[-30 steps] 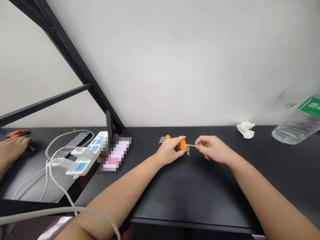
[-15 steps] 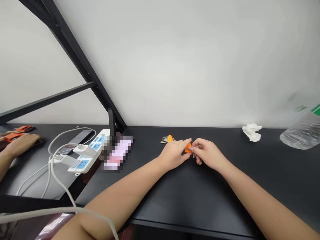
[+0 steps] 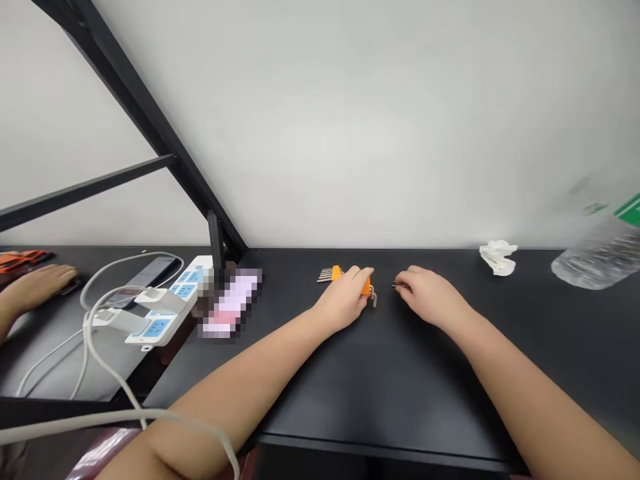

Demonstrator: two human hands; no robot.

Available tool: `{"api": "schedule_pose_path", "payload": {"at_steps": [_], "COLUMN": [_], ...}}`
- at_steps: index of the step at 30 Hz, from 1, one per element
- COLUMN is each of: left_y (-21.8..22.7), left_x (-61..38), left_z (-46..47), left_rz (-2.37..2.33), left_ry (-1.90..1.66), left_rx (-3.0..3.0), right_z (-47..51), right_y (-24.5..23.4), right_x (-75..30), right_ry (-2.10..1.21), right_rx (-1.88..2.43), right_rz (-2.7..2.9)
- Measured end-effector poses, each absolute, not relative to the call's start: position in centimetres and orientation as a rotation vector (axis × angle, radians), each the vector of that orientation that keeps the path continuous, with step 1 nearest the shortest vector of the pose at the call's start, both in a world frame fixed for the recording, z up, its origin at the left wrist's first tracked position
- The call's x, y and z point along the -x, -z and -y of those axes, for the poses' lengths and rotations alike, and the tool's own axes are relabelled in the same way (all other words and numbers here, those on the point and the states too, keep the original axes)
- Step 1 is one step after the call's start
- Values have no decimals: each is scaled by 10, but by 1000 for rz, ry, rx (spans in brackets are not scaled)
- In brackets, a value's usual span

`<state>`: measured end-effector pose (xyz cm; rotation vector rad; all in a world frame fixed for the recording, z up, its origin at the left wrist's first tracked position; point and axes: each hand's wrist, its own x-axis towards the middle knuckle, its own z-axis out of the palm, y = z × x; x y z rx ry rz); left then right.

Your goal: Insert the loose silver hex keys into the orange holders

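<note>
My left hand [image 3: 344, 299] is closed over an orange hex key holder [image 3: 367, 287], whose middle it hides. Several metal hex keys [image 3: 325, 275] stick out of the holder's left end, and a bent key end [image 3: 375, 297] shows at its right. A short gap to the right, my right hand [image 3: 431, 292] pinches a thin metal hex key [image 3: 398, 285]; only its tip shows past the fingers. Both hands are low over the black table [image 3: 360, 387].
A phone [image 3: 233, 303] with a blurred screen and a white power strip [image 3: 175, 300] with cables lie at the left. Beyond a black frame [image 3: 165, 133] rests another person's hand [image 3: 47, 280]. Crumpled tissue [image 3: 499, 257] and a clear plastic bottle [image 3: 595, 257] are at the right.
My right hand has drawn away from the orange holder to the right, with a hex key in its fingers. The left hand stays on the holder. The view has shifted slightly.
</note>
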<state>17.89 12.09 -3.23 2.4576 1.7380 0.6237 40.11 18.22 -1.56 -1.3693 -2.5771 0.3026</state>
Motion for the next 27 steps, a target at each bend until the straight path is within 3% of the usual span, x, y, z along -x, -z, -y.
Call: {"api": "schedule_pose_path", "payload": {"at_steps": [12,21,27], "left_y": [34,37,35], "left_x": [-175,-177,-176], "left_z": [-124,-123,-120], "left_rz": [-1800,-1539,-1619], "left_ry": [-839,-1170,-1188], "left_rx": [-2133,-2030,-2233], "right_z": [-185,-158,-150], "right_y": [6,-8,-15], "right_x": [-403,-398,-397], "right_ry": [-277,-1269,-1361], "right_rx": [1614,1038,1094], "right_rz": [2750,2089,1923]}}
